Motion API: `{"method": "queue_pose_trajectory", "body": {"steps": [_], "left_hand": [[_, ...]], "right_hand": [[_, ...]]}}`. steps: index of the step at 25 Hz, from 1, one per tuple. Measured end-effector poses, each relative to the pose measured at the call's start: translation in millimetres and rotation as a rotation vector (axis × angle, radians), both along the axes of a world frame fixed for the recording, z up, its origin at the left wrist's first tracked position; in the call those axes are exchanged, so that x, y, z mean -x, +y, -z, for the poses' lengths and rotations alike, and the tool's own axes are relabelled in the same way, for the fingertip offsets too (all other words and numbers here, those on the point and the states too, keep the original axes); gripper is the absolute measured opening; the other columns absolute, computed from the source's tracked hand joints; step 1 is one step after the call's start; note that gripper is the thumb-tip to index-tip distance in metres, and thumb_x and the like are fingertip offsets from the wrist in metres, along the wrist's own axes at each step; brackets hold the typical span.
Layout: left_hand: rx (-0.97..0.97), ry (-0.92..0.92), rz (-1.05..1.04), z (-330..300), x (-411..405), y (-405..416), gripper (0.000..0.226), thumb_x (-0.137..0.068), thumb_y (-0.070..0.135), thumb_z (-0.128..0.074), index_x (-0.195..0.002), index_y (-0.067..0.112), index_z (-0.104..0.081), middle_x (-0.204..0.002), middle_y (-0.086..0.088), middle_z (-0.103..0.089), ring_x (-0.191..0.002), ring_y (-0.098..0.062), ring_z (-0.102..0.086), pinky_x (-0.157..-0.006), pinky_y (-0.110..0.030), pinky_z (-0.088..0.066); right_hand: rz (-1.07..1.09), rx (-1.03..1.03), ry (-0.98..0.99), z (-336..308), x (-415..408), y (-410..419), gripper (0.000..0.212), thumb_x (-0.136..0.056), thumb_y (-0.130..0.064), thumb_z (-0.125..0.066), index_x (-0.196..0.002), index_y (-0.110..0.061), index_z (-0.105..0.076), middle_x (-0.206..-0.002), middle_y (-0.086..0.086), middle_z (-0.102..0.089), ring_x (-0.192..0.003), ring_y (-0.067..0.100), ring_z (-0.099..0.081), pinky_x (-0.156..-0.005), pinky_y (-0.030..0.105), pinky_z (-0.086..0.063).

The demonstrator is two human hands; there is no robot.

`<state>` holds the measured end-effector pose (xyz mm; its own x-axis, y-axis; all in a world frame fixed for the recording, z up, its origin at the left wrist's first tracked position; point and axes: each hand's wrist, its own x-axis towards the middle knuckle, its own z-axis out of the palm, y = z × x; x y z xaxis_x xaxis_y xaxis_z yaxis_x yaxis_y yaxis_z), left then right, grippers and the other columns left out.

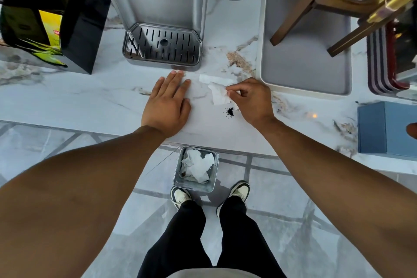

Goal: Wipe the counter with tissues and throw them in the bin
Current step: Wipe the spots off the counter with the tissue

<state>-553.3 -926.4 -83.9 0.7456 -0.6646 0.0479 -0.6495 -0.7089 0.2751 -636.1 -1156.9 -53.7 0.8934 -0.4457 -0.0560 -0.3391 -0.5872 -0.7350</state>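
A white tissue lies crumpled on the white marble counter, pinched at its right edge by my right hand. Just below the tissue sits a small pile of dark crumbs. My left hand rests flat on the counter to the left of the tissue, fingers spread and holding nothing. On the floor under the counter edge, between my feet, stands a small square bin with several used white tissues inside.
A grey drinks machine with a slotted drip tray stands behind my hands. A grey tray with a wooden stand is at the back right, a blue tissue box at the right edge, a black box at the left.
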Motion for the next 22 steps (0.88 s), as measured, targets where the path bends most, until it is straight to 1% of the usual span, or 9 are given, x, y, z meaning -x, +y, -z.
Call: {"method": "queue_pose_trajectory", "body": {"steps": [2,5,10,13,14,18,20,22], "left_hand": [[-0.002,0.002,-0.001,0,0,0,0.054,-0.099,0.030,-0.036,-0.149,0.010,-0.042,-0.161,-0.012,-0.031,-0.152,-0.027,-0.021,-0.125,-0.046,-0.016],[0.000,0.000,-0.006,0,0,0,0.055,-0.098,0.031,-0.036,-0.149,0.010,-0.041,-0.161,-0.013,-0.031,-0.152,-0.027,-0.021,-0.125,-0.046,-0.016],[-0.003,0.006,-0.007,-1,1,0,0.055,-0.098,0.031,-0.036,-0.149,0.010,-0.041,-0.162,-0.012,-0.030,-0.152,-0.027,-0.021,-0.125,-0.045,-0.015],[-0.003,0.010,-0.006,0,1,0,0.055,-0.098,0.031,-0.035,-0.149,0.010,-0.041,-0.162,-0.013,-0.030,-0.152,-0.028,-0.021,-0.125,-0.046,-0.014],[-0.007,0.009,-0.007,0,1,0,0.056,-0.098,0.031,-0.035,-0.149,0.010,-0.041,-0.162,-0.012,-0.030,-0.152,-0.028,-0.021,-0.125,-0.046,-0.014],[-0.015,0.012,-0.006,-1,2,-1,0.057,-0.098,0.033,-0.032,-0.150,0.010,-0.039,-0.162,-0.012,-0.029,-0.153,-0.028,-0.020,-0.126,-0.046,-0.014],[-0.015,0.010,-0.006,-1,2,0,0.057,-0.099,0.033,-0.032,-0.150,0.010,-0.040,-0.162,-0.012,-0.029,-0.152,-0.028,-0.020,-0.126,-0.046,-0.014],[-0.011,0.010,-0.013,-1,3,0,0.057,-0.098,0.033,-0.032,-0.150,0.010,-0.040,-0.162,-0.012,-0.030,-0.152,-0.028,-0.021,-0.126,-0.045,-0.014]], "right_hand": [[0.025,-0.010,0.002,1,3,2,0.011,-0.081,-0.014,-0.078,-0.090,-0.021,-0.080,-0.078,-0.005,-0.063,-0.063,0.003,-0.055,-0.071,0.020,-0.050],[0.047,-0.015,0.024,1,8,7,0.010,-0.081,-0.015,-0.078,-0.088,-0.021,-0.080,-0.078,-0.010,-0.059,-0.064,-0.001,-0.055,-0.074,0.017,-0.048],[0.048,-0.033,0.045,2,23,18,0.009,-0.082,-0.015,-0.076,-0.088,-0.021,-0.079,-0.087,-0.002,-0.066,-0.068,0.001,-0.058,-0.076,0.016,-0.049],[0.041,-0.068,0.052,3,36,26,0.009,-0.083,-0.015,-0.076,-0.088,-0.022,-0.079,-0.089,-0.001,-0.067,-0.070,0.006,-0.062,-0.071,0.011,-0.049],[0.039,-0.079,0.054,4,41,30,0.009,-0.083,-0.016,-0.077,-0.088,-0.022,-0.079,-0.090,0.000,-0.067,-0.071,0.007,-0.063,-0.071,0.012,-0.050],[0.014,-0.074,0.045,6,62,47,0.010,-0.082,-0.015,-0.077,-0.088,-0.021,-0.079,-0.088,0.002,-0.065,-0.068,0.009,-0.062,-0.077,0.025,-0.055],[0.000,-0.067,0.033,6,73,56,0.009,-0.081,-0.014,-0.077,-0.088,-0.020,-0.079,-0.085,0.002,-0.064,-0.065,0.008,-0.061,-0.075,0.027,-0.055],[-0.007,-0.076,0.028,7,81,63,0.009,-0.081,-0.013,-0.077,-0.088,-0.019,-0.079,-0.084,0.001,-0.063,-0.064,0.007,-0.060,-0.073,0.026,-0.055]]}}
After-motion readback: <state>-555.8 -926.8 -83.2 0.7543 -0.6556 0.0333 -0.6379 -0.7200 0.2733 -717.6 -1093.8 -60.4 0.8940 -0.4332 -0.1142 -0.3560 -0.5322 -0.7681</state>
